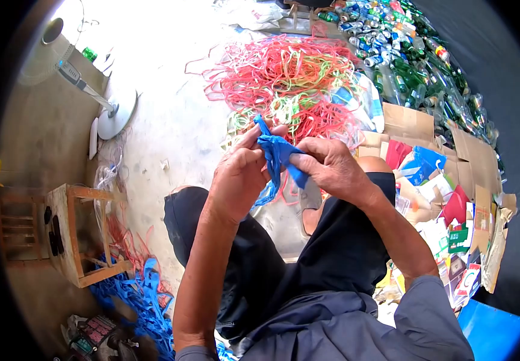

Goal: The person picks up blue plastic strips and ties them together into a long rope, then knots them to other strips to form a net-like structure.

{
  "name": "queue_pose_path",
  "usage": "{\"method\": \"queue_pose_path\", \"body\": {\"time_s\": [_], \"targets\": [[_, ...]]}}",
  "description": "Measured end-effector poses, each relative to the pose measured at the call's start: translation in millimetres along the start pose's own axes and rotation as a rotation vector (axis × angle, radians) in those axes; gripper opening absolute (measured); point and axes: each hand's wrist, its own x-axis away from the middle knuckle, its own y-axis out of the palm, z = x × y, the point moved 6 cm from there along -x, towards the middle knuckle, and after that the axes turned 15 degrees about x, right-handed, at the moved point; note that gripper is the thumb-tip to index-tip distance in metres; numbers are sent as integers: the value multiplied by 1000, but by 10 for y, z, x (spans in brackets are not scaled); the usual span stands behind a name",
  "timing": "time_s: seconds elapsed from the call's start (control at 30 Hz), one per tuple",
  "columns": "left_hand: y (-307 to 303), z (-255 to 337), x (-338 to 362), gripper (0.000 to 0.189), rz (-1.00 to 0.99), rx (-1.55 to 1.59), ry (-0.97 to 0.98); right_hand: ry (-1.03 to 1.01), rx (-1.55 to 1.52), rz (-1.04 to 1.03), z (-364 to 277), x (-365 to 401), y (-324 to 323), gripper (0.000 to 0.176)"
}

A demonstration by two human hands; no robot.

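A crumpled blue strap (277, 150) is stretched between my two hands, in front of my knees. My left hand (243, 171) has its fingers curled around the strap's upper part, and one end sticks up above them. With thumb and fingers pinched, my right hand (331, 165) grips the strap's right side. Lower loops of the blue material hang below the hands. Just beyond them spreads a big tangled heap of red and light-green straps (284, 75) on the floor.
Cans and green bottles (404, 54) pile up at the far right. Flattened cardboard (409, 122) and paper lie by my right knee. A standing fan (115, 114), a wooden stool (85, 234) and a heap of blue straps (142, 301) are on the left.
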Motion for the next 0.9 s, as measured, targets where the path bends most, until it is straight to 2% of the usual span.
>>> {"method": "queue_pose_path", "body": {"time_s": [0.2,0.4,0.6,0.9], "targets": [[-298,-137,106,53,75,34,14,107,-212,21,-37,94,-126,18],[-400,-166,170,61,123,-39,38,188,-428,80,58,148,-197,18],[-363,-209,170,63,172,-70,41,189,-458,81,-2,183,-223,18],[-388,-264,163,54,97,-47,0,152,-357,107,-87,225,-279,18]]}}
